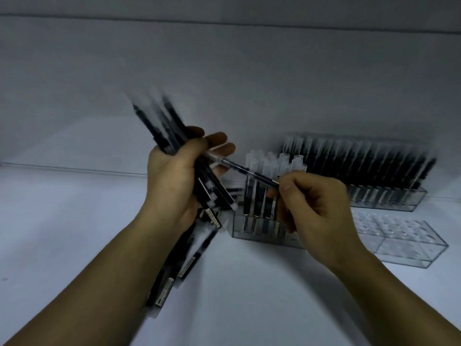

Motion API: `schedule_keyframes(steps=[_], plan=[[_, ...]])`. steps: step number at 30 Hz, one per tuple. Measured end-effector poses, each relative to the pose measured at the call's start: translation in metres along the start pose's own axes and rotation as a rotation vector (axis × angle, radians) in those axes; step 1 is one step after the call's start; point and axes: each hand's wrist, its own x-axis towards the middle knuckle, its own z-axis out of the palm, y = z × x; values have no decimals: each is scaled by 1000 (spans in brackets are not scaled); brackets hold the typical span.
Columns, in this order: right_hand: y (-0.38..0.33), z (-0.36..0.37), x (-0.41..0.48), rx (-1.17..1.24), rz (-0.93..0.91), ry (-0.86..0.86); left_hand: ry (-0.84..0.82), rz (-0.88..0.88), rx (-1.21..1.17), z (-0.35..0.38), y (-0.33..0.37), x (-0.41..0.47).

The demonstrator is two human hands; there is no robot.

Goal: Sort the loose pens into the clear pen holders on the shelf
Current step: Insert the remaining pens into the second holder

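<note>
A plain, pale back wall (224, 71) fills the upper part of the view in dim, bluish light. It meets the white shelf (62, 221) along a thin dark seam (74, 169) on the left. A grey ledge (224, 10) runs across the very top. One small dark speck (4, 279) lies at the shelf's far left edge.

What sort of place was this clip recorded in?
Probably a stationery shop's display shelf or stockroom. The white shelf carries clear pen holders: a full holder of black pens, a part-filled holder, an empty holder. The left hand grips a bundle of pens; the right hand pinches a single pen.
</note>
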Motion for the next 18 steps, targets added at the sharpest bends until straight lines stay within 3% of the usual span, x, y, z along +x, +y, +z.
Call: schedule_keyframes(steps=[5,10,14,18], plan=[[-6,5,-2,-227,-50,-210,-103,78,180,11,-14,-17],[-8,2,3,-323,-159,-195,-170,172,207,14,-17,-27],[-13,-11,5,-33,-114,-7,-145,210,248,7,-19,-23],[-20,-26,14,300,-7,176,-260,225,395,7,-31,-30]])
